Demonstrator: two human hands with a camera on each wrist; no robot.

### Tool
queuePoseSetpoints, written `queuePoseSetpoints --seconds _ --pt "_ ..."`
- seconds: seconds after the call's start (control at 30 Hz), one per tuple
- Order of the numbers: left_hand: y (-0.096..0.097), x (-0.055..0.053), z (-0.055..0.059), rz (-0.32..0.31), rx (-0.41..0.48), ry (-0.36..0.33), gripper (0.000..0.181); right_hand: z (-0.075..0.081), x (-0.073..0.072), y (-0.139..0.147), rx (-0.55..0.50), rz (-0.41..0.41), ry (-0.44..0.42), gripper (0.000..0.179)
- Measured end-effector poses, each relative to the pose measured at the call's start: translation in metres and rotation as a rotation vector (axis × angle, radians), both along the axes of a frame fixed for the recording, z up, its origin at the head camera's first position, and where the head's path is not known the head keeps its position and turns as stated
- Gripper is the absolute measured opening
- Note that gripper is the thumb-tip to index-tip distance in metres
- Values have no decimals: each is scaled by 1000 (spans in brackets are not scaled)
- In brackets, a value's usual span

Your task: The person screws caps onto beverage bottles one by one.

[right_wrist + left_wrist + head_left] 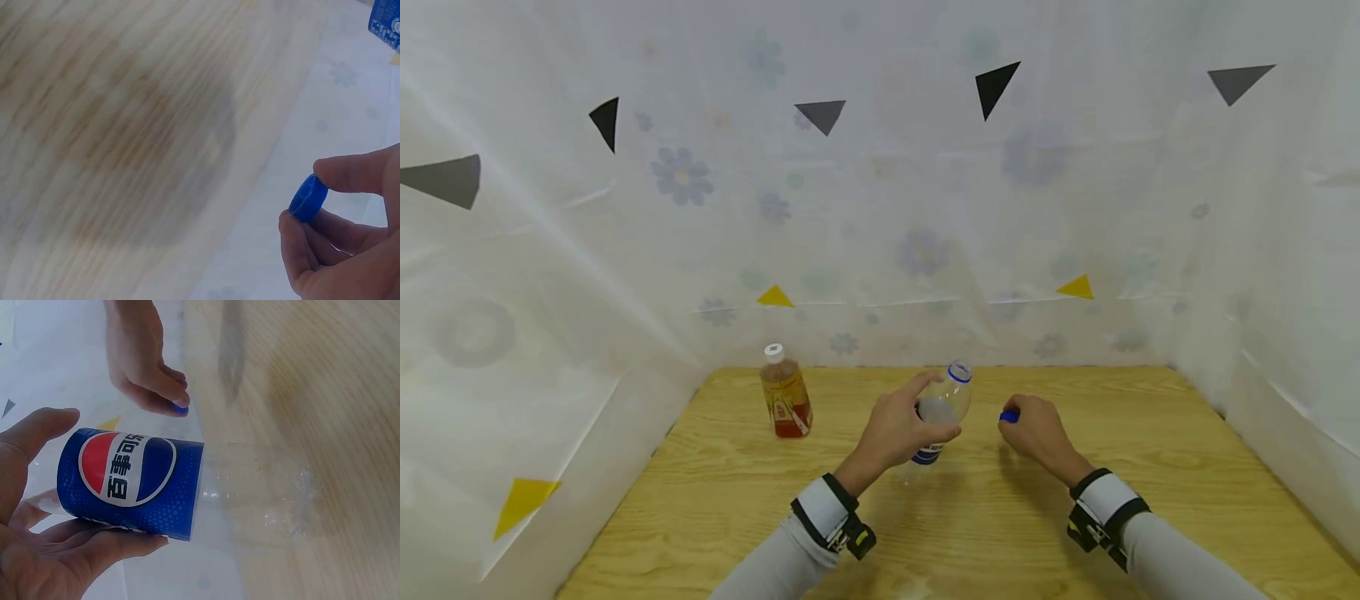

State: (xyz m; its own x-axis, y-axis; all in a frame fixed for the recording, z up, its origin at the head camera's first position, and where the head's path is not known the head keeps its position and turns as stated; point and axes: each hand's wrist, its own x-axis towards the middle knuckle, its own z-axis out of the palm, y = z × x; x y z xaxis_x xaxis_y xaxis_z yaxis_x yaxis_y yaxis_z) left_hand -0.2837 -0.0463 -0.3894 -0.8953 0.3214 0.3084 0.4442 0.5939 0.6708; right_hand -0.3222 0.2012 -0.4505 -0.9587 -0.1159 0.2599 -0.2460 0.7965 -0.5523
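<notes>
My left hand (895, 427) grips a clear plastic Pepsi bottle (957, 398) around its upper body, near the middle of the table. The bottle leans slightly, and its uncapped neck with a blue ring points up and away. Its blue label (178, 484) and see-through lower part show in the left wrist view. To the right of the bottle, my right hand (1039, 429) pinches a blue bottle cap (309, 199) between thumb and fingers. The cap is apart from the bottle's neck, with its hollow side visible in the right wrist view.
A bottle of reddish-brown drink (787, 398) with a white cap stands upright at the table's back left. The wooden table (985, 533) is bounded by white patterned sheeting (880, 208) at the back and both sides.
</notes>
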Motion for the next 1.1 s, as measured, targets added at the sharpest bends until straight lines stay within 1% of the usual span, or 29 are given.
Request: queuePoseSetpoints --seconds 0.13,0.23,0.4,0.53,0.7,0.8,0.87,1.0,1.1 --pt "0 -1 -1 -7 9 -11 70 7 1 0 -26 20 37 21" --pt "-1 0 -2 -17 11 -17 71 20 2 -2 -47 28 85 22" --pt "-2 0 -1 -14 9 -10 70 57 10 -9 -118 62 146 25" --pt "-1 -1 0 -9 0 -6 70 87 20 -14 -173 105 171 26" --pt "0 -3 1 -10 -13 -10 72 113 35 -21 -227 157 184 28" --pt "0 -4 2 -3 -20 -13 72 122 44 -27 -248 186 180 28" --pt "0 -4 3 -3 -23 -16 72 126 48 -31 -253 203 182 28" --pt "0 -3 3 -21 -17 -5 71 126 51 -39 -241 239 207 27" --pt "0 -2 3 -31 -14 7 70 124 51 -44 -201 249 234 28"
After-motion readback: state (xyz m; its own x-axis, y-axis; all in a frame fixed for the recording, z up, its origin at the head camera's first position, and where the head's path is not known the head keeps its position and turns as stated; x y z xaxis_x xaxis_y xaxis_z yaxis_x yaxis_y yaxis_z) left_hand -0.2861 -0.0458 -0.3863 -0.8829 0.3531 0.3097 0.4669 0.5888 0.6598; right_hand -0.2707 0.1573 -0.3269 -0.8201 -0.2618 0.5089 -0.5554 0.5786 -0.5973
